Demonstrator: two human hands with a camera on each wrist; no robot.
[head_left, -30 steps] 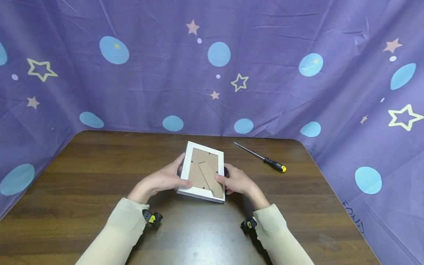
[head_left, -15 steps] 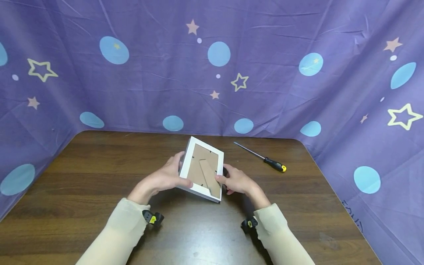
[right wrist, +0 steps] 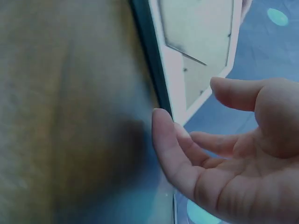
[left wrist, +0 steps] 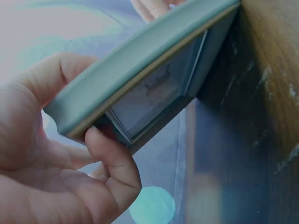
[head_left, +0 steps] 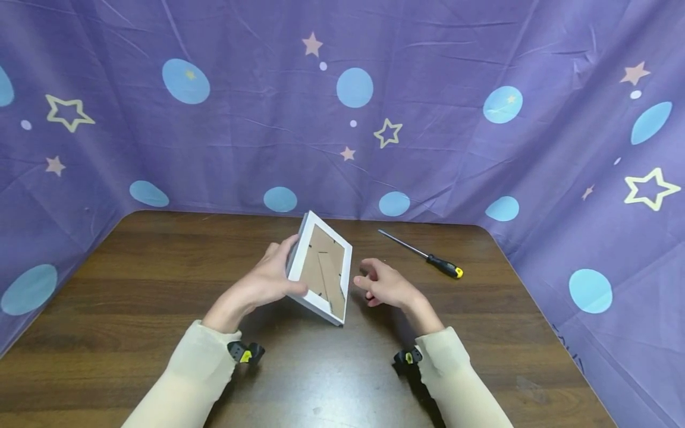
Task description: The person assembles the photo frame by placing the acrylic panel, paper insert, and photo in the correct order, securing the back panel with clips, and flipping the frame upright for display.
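Observation:
A white picture frame [head_left: 320,261] leans up off the table with its brown backing and folded stand leg turned toward me. My left hand [head_left: 259,288] grips its left edge, thumb over the back. In the left wrist view, curled fingers [left wrist: 114,165] reach under to the front of the frame, where a pane over a faint picture shows. My right hand [head_left: 390,288] is just off the frame's right edge, holding nothing. In the right wrist view, its thumb and loosely bent fingers [right wrist: 177,158] stand apart beside the frame's corner.
A screwdriver [head_left: 443,266] with a black and yellow handle lies on the brown wooden table [head_left: 160,267], right of the frame. A purple cloth [head_left: 428,59] with stars and blue spots hangs behind and along both sides.
The left hand has tilted the frame up further and turned it, its right side swinging left. The right hand has let go of the frame's right edge.

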